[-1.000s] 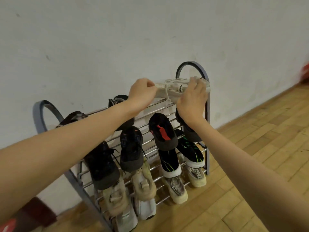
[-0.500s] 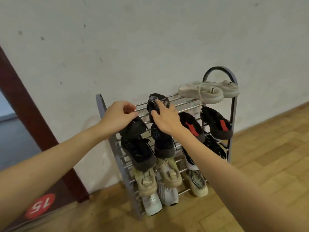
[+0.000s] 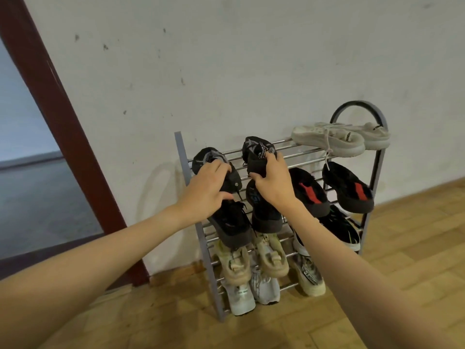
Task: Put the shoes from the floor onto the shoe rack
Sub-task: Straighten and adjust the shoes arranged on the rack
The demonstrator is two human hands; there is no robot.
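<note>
On the top tier of the shoe rack (image 3: 357, 112), at its left end, our left hand (image 3: 206, 190) lies over the left black shoe (image 3: 214, 159) with fingers curled round its heel; beside it our right hand (image 3: 273, 182) pinches the collar of the right black shoe (image 3: 258, 149). These knit shoes look light and soft, so we judge the stiffer heel the best hold; the bars may let them slip
</note>
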